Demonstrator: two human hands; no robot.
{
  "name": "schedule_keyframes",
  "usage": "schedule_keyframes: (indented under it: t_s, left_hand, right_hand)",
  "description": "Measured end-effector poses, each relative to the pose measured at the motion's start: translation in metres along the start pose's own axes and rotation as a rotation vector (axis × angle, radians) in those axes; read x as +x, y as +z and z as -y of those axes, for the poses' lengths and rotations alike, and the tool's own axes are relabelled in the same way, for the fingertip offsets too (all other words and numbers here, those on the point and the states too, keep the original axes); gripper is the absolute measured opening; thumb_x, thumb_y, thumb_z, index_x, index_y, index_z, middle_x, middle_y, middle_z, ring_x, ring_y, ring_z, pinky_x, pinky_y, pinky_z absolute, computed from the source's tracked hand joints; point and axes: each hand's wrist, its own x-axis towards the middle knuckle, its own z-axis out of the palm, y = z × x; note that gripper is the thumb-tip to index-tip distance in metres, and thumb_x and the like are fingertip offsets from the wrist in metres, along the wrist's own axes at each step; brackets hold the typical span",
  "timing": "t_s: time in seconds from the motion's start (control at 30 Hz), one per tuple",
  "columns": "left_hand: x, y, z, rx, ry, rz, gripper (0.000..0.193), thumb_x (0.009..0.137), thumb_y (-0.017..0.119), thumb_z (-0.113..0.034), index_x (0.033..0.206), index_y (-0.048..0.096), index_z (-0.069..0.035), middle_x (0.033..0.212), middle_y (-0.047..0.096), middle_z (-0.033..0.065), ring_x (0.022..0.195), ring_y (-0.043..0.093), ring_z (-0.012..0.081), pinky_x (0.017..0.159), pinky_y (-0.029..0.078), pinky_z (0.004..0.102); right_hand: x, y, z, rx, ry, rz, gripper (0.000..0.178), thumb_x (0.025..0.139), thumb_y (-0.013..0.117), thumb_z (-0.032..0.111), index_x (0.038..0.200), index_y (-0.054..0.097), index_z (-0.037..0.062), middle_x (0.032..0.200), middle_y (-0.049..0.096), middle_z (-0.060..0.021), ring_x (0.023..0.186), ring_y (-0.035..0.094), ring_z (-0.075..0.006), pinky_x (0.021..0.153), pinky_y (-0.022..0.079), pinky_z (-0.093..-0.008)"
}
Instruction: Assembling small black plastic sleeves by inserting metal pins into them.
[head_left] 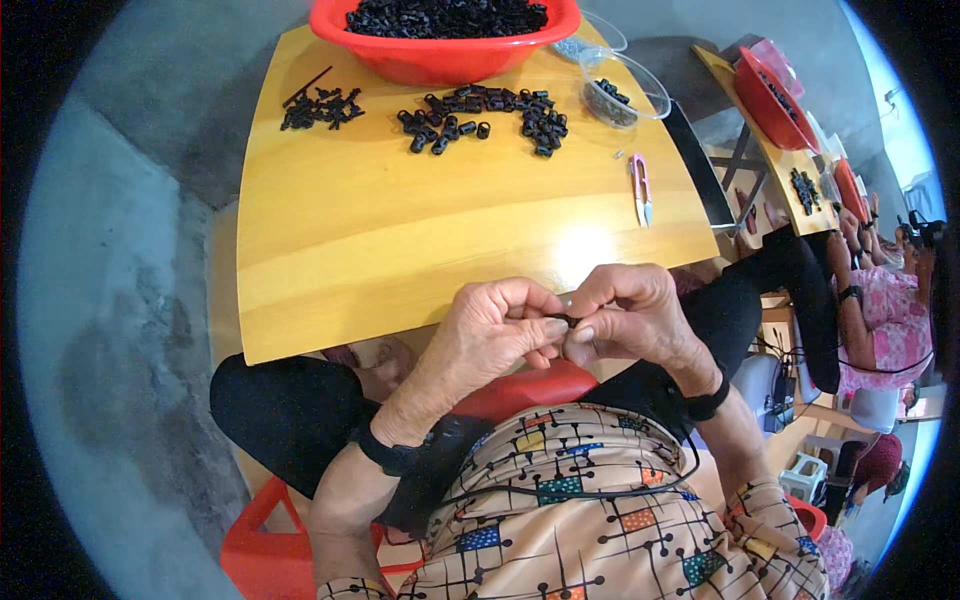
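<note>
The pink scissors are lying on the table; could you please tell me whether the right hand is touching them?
Apart: the head view plainly shows bare yellow tabletop between the right hand and the pink scissors.

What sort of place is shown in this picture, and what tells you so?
Probably a small hand-assembly workshop: a red basin holds a heap of black parts, similar black pieces lie in groups on the yellow table, and a second table has another red basin.
</note>
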Motion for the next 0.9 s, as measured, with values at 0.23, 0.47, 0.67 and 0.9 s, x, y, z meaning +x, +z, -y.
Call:
schedule_keyframes:
  t_s: [0.23,0.47,0.67,0.9]
  left_hand:
    - [0.001,0.003,0.005,0.022,-0.018,0.051,0.016,0.083,0.062,-0.006,0.096,0.059,0.003,0.076,0.063,0.0065,0.064,0.06,0.0099,0.058,0.051,0.0202]
    - [-0.006,0.02,0.013,-0.02,-0.09,0.125,0.013,0.083,0.062,-0.005,0.092,0.059,0.004,0.073,0.063,0.0069,0.062,0.061,0.0109,0.054,0.051,0.0207]
    - [-0.014,0.038,0.034,-0.013,-0.217,0.231,0.011,0.083,0.062,-0.005,0.09,0.06,0.003,0.072,0.064,0.0059,0.06,0.061,0.0089,0.054,0.051,0.0199]
    - [-0.02,0.045,0.039,0.09,-0.276,0.344,0.009,0.083,0.063,-0.005,0.087,0.06,0.002,0.068,0.061,0.0031,0.059,0.059,0.0065,0.052,0.05,0.0189]
  right_hand:
    - [-0.007,0.0,0.001,0.07,-0.068,0.009,0.014,0.068,0.074,0.004,0.074,0.062,0.0015,0.071,0.062,-0.0017,0.066,0.055,-0.0063,0.058,0.044,-0.0209]
    - [-0.028,-0.003,-0.01,0.136,0.02,0.074,0.015,0.066,0.076,0.002,0.073,0.063,0.0018,0.073,0.062,-0.0014,0.067,0.055,-0.0074,0.062,0.046,-0.0215]
    - [-0.066,-0.006,-0.014,0.175,0.146,0.115,0.014,0.068,0.076,0.006,0.072,0.063,0.0029,0.074,0.062,-0.0008,0.071,0.056,-0.0063,0.064,0.046,-0.022]
    - [-0.084,0.002,-0.01,-0.008,0.095,0.201,0.016,0.07,0.076,0.013,0.073,0.062,0.0058,0.072,0.063,-0.0025,0.067,0.058,-0.009,0.061,0.046,-0.0239]
